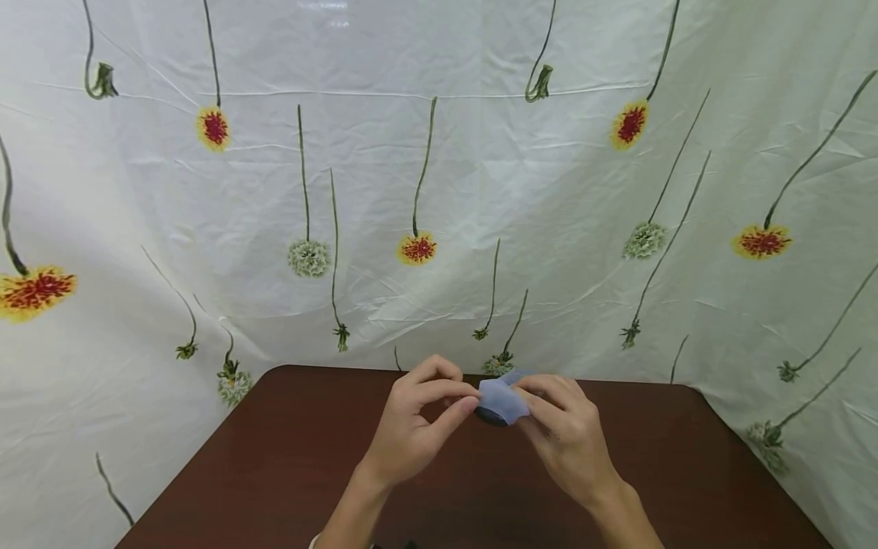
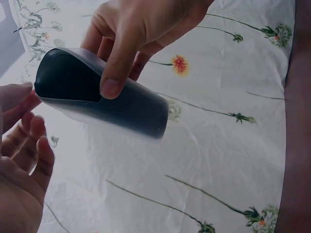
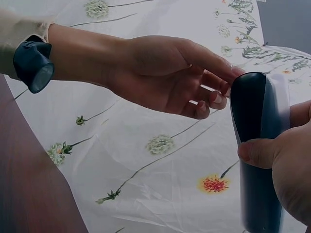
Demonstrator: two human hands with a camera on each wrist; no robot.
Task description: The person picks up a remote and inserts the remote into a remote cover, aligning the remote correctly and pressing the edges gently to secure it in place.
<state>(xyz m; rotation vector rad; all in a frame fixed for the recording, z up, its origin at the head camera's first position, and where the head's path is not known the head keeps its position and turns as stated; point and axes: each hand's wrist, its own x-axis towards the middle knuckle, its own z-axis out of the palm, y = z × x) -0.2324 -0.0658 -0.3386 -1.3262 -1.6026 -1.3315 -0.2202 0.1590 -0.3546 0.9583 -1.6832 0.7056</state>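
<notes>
Both hands meet over a smooth dark oblong object [image 1: 491, 417] with a pale blue, translucent sheet [image 1: 501, 398] lying over it, held above the table. My right hand [image 1: 568, 431] grips its body, the thumb pressed on the near face and the fingers behind. In the left wrist view the dark end panel [image 2: 67, 80] is rounded, and a filmy, lighter layer surrounds the body. My left hand [image 1: 417, 418] pinches the edge at that rounded end between thumb and index finger, its other fingers loosely curled. I cannot tell what kind of object it is.
Below the hands spreads a dark reddish-brown table [image 1: 274, 473] with rounded far corners. Behind it and at both sides hangs a white cloth [image 1: 370, 175] printed with flowers. A dark wrist camera [image 3: 34, 63] sits on the left wrist, beside a pale sleeve [image 3: 19, 34].
</notes>
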